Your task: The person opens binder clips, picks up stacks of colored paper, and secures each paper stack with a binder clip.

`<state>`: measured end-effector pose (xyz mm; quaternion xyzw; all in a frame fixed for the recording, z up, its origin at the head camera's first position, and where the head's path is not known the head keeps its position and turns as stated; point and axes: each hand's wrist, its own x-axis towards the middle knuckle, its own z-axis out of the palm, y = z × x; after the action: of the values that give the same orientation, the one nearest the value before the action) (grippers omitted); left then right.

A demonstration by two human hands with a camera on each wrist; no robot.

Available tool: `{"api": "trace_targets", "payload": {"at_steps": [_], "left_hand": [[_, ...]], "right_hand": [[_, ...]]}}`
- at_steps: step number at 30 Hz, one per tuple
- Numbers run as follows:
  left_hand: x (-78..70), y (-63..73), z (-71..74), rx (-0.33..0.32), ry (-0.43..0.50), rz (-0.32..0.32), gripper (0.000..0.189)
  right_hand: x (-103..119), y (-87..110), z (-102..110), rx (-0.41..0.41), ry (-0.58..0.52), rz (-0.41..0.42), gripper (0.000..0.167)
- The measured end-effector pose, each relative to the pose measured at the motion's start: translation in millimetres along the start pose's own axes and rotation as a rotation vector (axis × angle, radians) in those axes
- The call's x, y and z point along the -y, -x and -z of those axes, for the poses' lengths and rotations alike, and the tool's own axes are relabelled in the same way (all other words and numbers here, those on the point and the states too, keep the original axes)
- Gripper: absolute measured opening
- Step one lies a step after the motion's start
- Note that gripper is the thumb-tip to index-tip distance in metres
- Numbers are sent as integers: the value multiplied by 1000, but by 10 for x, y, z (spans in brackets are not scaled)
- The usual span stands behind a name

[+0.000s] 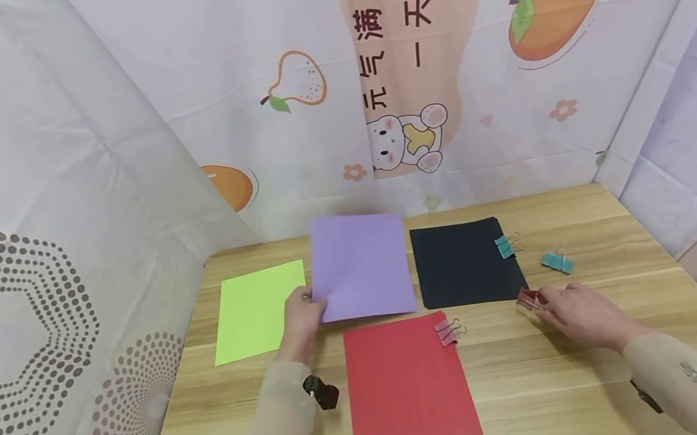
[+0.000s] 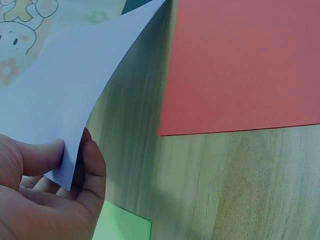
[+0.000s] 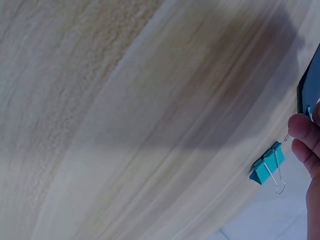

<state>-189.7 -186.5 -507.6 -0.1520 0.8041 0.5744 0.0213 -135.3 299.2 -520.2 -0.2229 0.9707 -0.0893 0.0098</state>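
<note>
My left hand (image 1: 300, 325) pinches the lower left corner of a purple sheet of paper (image 1: 360, 266), thumb on top and fingers beneath; the sheet is raised off the table. In the left wrist view the paper (image 2: 70, 85) curves upward from the thumb. My right hand (image 1: 584, 316) holds a dark pink binder clip (image 1: 528, 298) by the lower right corner of a stack of black paper (image 1: 465, 267). A teal binder clip (image 1: 504, 247) grips that stack's right edge. Fingertips (image 3: 302, 127) show at the right wrist view's edge, where the held clip is hidden.
A loose teal binder clip (image 1: 558, 261) lies right of the black stack. Red paper (image 1: 410, 389) with a pink binder clip (image 1: 445, 332) on its upper right lies in front. Yellow-green paper (image 1: 254, 316) is at left on the wooden table (image 1: 539, 386). Printed curtains (image 1: 309, 154) hang behind.
</note>
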Motion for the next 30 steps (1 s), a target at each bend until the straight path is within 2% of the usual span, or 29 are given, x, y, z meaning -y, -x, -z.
{"api": "trace_targets", "payload": {"at_steps": [6, 11, 16, 21, 26, 30], "left_hand": [[-43, 56, 33, -3, 63, 0, 27], [-36, 64, 25, 3, 97, -1, 24], [-2, 64, -23, 25, 126, 19, 19], [24, 103, -82, 41, 132, -1, 13], [23, 143, -151, 64, 132, -12, 14], [12, 185, -213, 81, 140, -23, 15]], "right_hand": [[22, -32, 35, 20, -16, -23, 20], [63, -70, 76, 11, -29, -10, 18], [100, -126, 114, -7, -23, 3, 19], [139, -177, 156, -10, -13, 16, 20], [192, -209, 197, -9, -17, 16, 19], [233, -247, 228, -29, -20, 50, 18]]}}
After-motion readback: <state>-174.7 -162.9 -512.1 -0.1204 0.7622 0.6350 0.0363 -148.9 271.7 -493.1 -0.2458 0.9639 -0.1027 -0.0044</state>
